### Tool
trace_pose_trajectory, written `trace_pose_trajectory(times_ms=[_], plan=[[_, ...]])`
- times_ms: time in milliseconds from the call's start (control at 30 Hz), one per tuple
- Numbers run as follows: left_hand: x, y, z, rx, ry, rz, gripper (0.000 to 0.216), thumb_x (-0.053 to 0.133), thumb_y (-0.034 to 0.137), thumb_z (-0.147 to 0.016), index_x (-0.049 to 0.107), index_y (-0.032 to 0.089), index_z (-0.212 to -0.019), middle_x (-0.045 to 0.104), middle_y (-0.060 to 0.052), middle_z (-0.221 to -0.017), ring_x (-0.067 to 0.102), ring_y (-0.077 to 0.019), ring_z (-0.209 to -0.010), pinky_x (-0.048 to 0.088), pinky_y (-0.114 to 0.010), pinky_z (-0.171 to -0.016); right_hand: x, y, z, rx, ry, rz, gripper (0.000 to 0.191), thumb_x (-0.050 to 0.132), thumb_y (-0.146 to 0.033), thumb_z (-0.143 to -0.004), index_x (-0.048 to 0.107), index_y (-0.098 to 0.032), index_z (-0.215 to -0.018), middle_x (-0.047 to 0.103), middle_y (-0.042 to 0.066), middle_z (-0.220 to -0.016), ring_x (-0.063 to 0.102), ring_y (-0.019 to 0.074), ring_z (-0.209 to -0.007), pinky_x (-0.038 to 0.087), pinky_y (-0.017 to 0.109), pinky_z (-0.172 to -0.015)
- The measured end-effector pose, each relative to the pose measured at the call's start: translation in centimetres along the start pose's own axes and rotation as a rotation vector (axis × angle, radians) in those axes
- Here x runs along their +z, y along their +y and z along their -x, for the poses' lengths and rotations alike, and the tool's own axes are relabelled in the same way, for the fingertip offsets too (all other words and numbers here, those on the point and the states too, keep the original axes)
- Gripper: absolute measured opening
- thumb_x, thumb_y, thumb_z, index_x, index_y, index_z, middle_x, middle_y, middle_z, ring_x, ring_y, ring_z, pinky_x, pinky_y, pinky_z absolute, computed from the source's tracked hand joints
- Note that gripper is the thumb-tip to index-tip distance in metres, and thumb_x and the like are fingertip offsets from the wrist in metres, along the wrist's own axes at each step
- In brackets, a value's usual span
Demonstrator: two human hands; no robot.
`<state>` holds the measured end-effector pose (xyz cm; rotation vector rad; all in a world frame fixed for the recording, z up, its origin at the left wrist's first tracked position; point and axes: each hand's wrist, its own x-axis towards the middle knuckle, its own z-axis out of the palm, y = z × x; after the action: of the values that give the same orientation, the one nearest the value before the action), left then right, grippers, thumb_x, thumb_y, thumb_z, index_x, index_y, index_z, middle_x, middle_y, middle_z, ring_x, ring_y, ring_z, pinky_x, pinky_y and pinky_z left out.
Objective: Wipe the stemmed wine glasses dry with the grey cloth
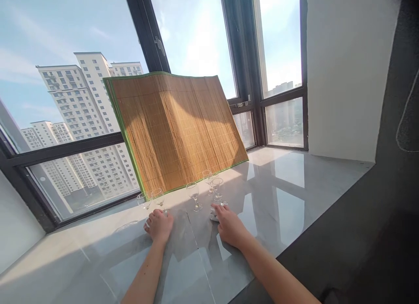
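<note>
"Hands apart or together?"

"Well apart, both low over the ledge [281,182]. Left hand [159,225] is curled by the two left glasses [157,196]; I can't tell whether it grips anything. Right hand [230,224] has its fingertips at a small pale thing [214,215], near the two right glasses [217,184]; whether it's clamped on that, I can't tell."

"What's the ledge like?"

"Pale, glossy tile, reflecting the window, with a thin seam running between the arms."

"And around it?"

"Dark-framed windows [244,46], tall buildings [94,92] outside, a white wall [343,73] at right. A straw mat [186,129] with green edging leans behind the glasses."

"Any more glasses?"

"One middle glass [193,190] stands between the pairs. All are clear and stemmed; any contents are too small to make out."
</note>
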<state>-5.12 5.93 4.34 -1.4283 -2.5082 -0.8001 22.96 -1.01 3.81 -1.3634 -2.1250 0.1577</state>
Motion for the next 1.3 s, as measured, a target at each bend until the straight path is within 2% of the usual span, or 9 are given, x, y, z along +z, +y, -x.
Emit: trace_pose_trajectory(times_ms=[67,267,400,533,700,833,933,1100,1300], plan=[[0.3,0.0,-0.6,0.035,-0.012,0.037,0.030,0.045,0.039,-0.085,0.057,0.021,-0.106,0.054,-0.014,-0.129,0.047,-0.0306,-0.126,0.025,-0.050,-0.111,0.1,-0.1,0.0,0.010,0.026,0.015,0.072,0.046,-0.002,-0.072,0.040,-0.016,-0.142,0.058,0.011,-0.127,0.042,0.0285,-0.119,0.040,0.036,-0.093],[0.9,0.0,-1.1,0.200,-0.259,0.100,0.041,0.049,0.043,-0.086,0.058,0.023,-0.121,0.050,-0.015,-0.142,0.043,-0.0360,-0.132,0.016,-0.062,-0.111,0.1,-0.3,0.1,0.032,0.002,0.056,0.071,0.045,-0.001,-0.072,0.042,-0.017,-0.141,0.060,0.011,-0.123,0.048,0.0294,-0.107,0.042,0.037,-0.084],[0.3,0.0,-0.6,0.203,-0.201,0.116,0.025,0.049,0.035,-0.086,0.065,0.020,-0.098,0.065,-0.013,-0.123,0.056,-0.0316,-0.118,0.028,-0.052,-0.107,0.3,0.1,0.0,0.012,0.027,-0.017,0.073,0.043,0.002,-0.071,0.041,-0.017,-0.141,0.061,0.010,-0.120,0.048,0.0269,-0.107,0.042,0.034,-0.085],[-0.4,-0.2,-0.4,0.103,-0.125,0.134,0.026,0.046,0.039,-0.087,0.059,0.021,-0.073,0.071,-0.010,-0.087,0.064,-0.0300,-0.094,0.041,-0.043,-0.089,0.6,0.5,-0.1,0.020,0.084,-0.093,0.073,0.042,0.002,-0.070,0.039,-0.016,-0.141,0.057,0.011,-0.121,0.047,0.0250,-0.112,0.042,0.033,-0.092],[-0.1,-0.7,-1.2,0.008,-0.087,0.351,0.023,0.055,0.043,-0.085,0.055,0.023,-0.096,0.072,-0.006,-0.087,0.065,-0.0243,-0.077,0.042,-0.031,-0.067,0.8,0.7,-0.1,0.018,0.098,-0.141,0.070,0.041,0.000,-0.071,0.040,-0.016,-0.139,0.057,0.011,-0.120,0.048,0.0252,-0.113,0.043,0.034,-0.092],[0.2,-0.5,-0.9,0.153,-0.010,0.412,0.013,0.049,0.031,-0.090,0.057,0.023,-0.095,0.070,-0.003,-0.085,0.064,-0.0194,-0.075,0.038,-0.026,-0.062,0.7,0.7,-0.2,0.013,0.104,-0.179,0.066,0.040,0.001,-0.072,0.043,-0.016,-0.135,0.059,0.011,-0.118,0.049,0.0246,-0.112,0.043,0.035,-0.093],[0.1,0.7,0.6,0.361,0.097,0.401,0.020,0.042,0.035,-0.095,0.057,0.022,-0.092,0.067,-0.003,-0.078,0.062,-0.0186,-0.073,0.037,-0.025,-0.063,0.9,0.9,-0.3,0.043,0.120,-0.255,0.064,0.041,0.000,-0.073,0.041,-0.017,-0.135,0.060,0.011,-0.117,0.052,0.0234,-0.112,0.043,0.035,-0.095],[0.4,3.0,3.2,0.758,-0.077,0.410,0.027,0.039,0.037,-0.097,0.059,0.022,-0.086,0.069,-0.004,-0.082,0.064,-0.0189,-0.077,0.040,-0.025,-0.066,1.6,1.4,-0.6,0.073,0.192,-0.377,0.066,0.044,-0.001,-0.072,0.039,-0.020,-0.135,0.058,0.011,-0.123,0.054,0.0208,-0.118,0.042,0.033,-0.099],[0.5,3.3,3.6,0.735,-0.131,0.402,0.027,0.039,0.034,-0.097,0.059,0.021,-0.084,0.069,-0.004,-0.081,0.065,-0.0184,-0.078,0.039,-0.025,-0.065,1.8,1.5,-0.6,0.072,0.204,-0.380,0.066,0.045,-0.001,-0.071,0.041,-0.020,-0.134,0.059,0.010,-0.122,0.055,0.0208,-0.118,0.043,0.035,-0.099]])
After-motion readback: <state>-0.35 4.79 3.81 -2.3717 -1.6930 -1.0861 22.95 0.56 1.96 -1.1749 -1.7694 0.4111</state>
